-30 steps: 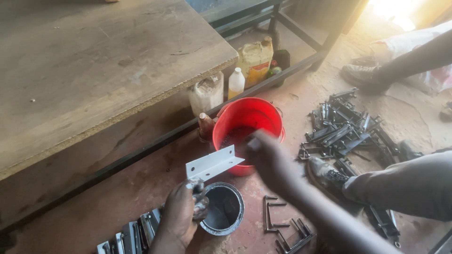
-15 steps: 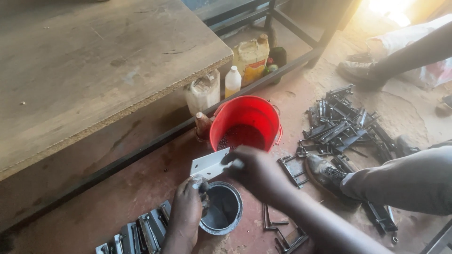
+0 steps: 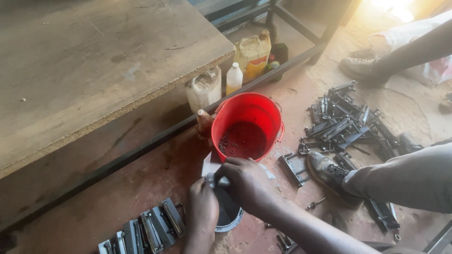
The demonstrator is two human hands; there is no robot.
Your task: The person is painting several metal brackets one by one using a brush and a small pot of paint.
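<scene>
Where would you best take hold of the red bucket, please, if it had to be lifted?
Grip the red bucket at its rim on the right side, where the handle mount sticks out, coming from above. It stands upright and open with small dark parts inside; bottles crowd its left and far sides, and both hands work at its near side.
</scene>
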